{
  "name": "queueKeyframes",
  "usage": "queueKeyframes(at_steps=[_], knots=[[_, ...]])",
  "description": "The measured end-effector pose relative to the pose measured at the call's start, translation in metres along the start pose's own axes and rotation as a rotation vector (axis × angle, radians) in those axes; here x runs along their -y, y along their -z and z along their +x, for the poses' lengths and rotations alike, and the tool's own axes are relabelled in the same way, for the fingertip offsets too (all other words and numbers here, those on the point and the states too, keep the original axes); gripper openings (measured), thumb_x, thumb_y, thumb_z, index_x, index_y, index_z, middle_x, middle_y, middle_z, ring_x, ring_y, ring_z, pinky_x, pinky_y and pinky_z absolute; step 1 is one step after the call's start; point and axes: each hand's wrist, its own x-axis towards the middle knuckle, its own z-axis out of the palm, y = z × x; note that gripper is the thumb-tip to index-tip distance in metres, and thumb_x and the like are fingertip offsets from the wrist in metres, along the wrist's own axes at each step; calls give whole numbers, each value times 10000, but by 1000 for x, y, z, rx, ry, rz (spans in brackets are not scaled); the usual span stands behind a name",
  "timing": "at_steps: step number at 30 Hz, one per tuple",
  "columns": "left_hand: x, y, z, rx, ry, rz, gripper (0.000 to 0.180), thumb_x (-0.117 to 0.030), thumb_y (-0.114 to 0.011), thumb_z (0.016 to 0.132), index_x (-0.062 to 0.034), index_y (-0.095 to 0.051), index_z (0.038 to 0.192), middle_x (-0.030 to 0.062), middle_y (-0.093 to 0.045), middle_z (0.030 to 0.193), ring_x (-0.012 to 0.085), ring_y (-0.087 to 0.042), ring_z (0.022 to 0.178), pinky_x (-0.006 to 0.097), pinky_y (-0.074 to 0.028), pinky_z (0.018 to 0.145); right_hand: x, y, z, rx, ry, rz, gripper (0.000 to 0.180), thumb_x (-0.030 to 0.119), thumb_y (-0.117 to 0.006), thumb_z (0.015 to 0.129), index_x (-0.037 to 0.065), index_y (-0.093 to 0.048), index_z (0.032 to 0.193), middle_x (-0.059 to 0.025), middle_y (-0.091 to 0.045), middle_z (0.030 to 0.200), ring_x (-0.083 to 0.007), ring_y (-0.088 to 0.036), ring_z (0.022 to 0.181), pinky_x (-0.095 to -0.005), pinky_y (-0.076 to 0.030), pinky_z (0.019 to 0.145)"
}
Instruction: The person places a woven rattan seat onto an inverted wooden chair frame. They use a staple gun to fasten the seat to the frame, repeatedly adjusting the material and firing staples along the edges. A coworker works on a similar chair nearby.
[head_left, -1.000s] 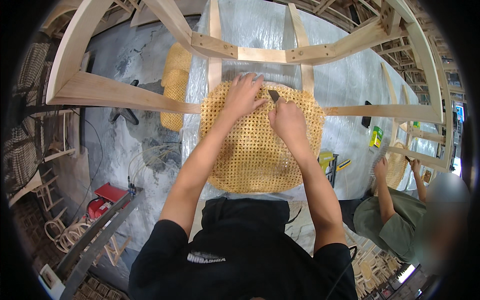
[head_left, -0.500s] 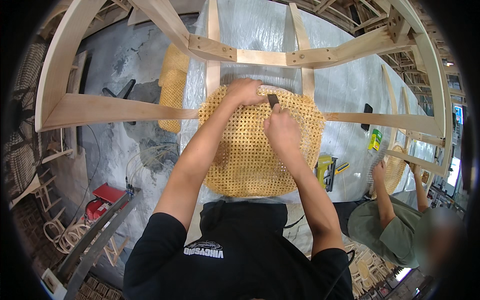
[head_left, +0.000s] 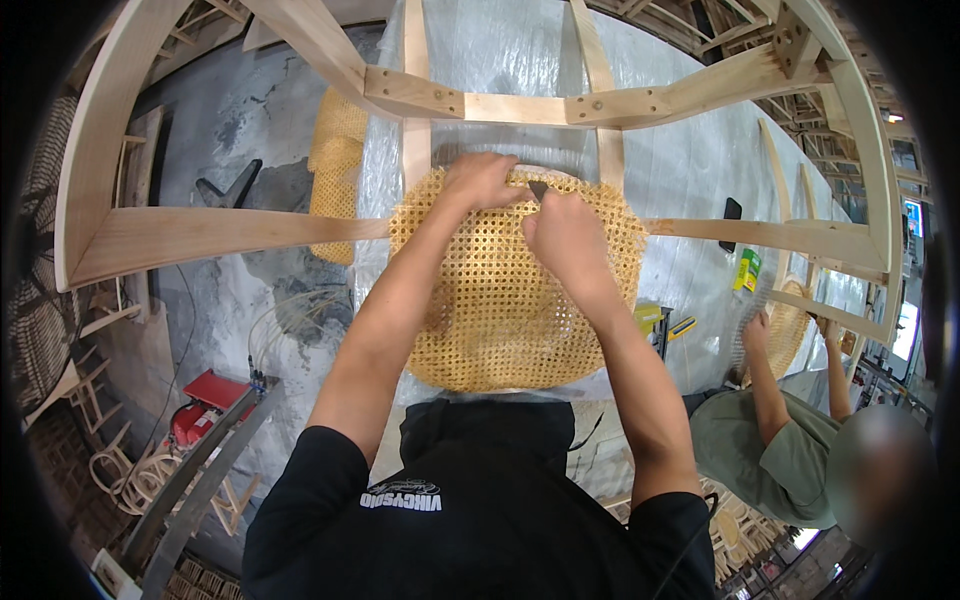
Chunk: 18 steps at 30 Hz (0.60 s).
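A rounded panel of woven cane webbing [head_left: 490, 300] lies over the seat of a pale wooden chair frame [head_left: 515, 108]. My left hand [head_left: 482, 182] is closed at the panel's far edge, its fingers bent over and its thumb pointing right. In my right fist [head_left: 567, 240] is a tool with a flat dark blade [head_left: 538, 189]; its handle is hidden in my fingers. The blade, tilted, meets the webbing near the far edge, close to my left thumb. Loose strand ends fringe the panel's right side.
Right of the panel lie a yellow-green nail gun [head_left: 648, 322], a yellow cutter [head_left: 681, 328], a black phone [head_left: 732, 222] and a green-yellow bottle [head_left: 746, 272]. A co-worker [head_left: 775, 440] handles another cane piece at right. Cane rolls [head_left: 333, 185] stand left; a red machine [head_left: 200, 408] is lower left.
My right hand has moved slightly up and turned, so less of the blade shows, now nearer the far edge. My left hand stays about where it was. The view has shifted slightly.
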Motion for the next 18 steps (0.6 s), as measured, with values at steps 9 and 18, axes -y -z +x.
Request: queueKeyframes(at_steps=[9, 18], knots=[[7, -13, 3, -92, -79, 7, 656, -575, -687, 812, -91, -665, 1255, 185, -696, 1196, 365, -661, 1100, 497, -527, 932, -11, 19, 30, 93, 44, 0, 253, 193, -717, 813, -60, -719, 815, -285, -699, 815, -444, -709, 773, -497, -592, 735], [-3, -2, 2, 22, -15, 1, 779, -735, -660, 781, -87, -682, 1214, 186, -712, 1134, 334, -675, 1089, 481, -530, 955, 13, 31, 80, 349, -73, -86, 396, 260, -713, 836, -54, -707, 1077, -292, -702, 1090, -382, -702, 1051, -448, -572, 933]])
